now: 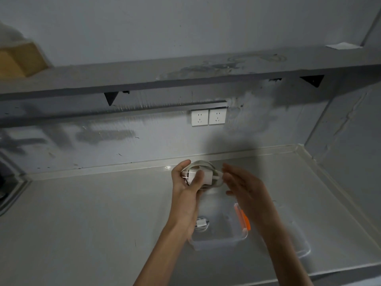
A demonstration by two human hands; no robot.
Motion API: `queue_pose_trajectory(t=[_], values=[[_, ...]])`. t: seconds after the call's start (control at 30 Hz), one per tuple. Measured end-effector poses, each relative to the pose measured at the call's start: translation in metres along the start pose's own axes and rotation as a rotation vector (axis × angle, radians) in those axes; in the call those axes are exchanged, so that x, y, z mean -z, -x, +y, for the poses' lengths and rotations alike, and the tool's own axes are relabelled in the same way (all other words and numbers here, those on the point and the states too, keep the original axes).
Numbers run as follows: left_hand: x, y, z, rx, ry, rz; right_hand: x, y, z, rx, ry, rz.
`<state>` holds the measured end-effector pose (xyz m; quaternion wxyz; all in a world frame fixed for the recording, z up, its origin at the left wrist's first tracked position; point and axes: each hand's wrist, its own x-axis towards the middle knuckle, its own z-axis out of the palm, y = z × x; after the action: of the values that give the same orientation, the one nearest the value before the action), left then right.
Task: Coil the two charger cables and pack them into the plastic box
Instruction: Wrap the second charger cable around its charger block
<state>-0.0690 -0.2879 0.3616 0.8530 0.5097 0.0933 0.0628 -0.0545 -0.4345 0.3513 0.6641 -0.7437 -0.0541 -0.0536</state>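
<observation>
My left hand grips a white charger with its white cable coiled in loops around the plug block, held above the counter near the back wall. My right hand is beside the coil on its right, fingers spread and blurred, touching or nearly touching the loops. Below my hands a clear plastic box stands on the counter with an orange clasp on its right rim. A second coiled white charger lies inside the box at its left side, partly hidden by my left wrist.
The box's clear lid lies on the counter to the right of the box. Two white wall sockets sit on the back wall under a grey shelf. The right wall closes off the counter's corner. A cardboard box stands on the shelf at left.
</observation>
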Motion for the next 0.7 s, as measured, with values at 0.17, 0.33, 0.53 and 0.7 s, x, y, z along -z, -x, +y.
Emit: queue_pose_trajectory(t=[0.17,0.33,0.53,0.7], values=[[-0.017,-0.007,-0.018,-0.057,-0.088,0.009,0.03,-0.02,0.016,0.023,0.06,-0.028],[-0.033,-0.013,-0.044,0.002,-0.141,0.061,0.055,-0.042,0.028,-0.006,0.067,-0.323],[-0.037,-0.013,-0.103,0.203,0.021,0.221,0.07,-0.052,0.084,-0.032,0.224,-0.412],[-0.007,-0.017,-0.141,0.371,-0.034,0.18,0.06,-0.043,0.14,-0.13,0.267,-0.478]])
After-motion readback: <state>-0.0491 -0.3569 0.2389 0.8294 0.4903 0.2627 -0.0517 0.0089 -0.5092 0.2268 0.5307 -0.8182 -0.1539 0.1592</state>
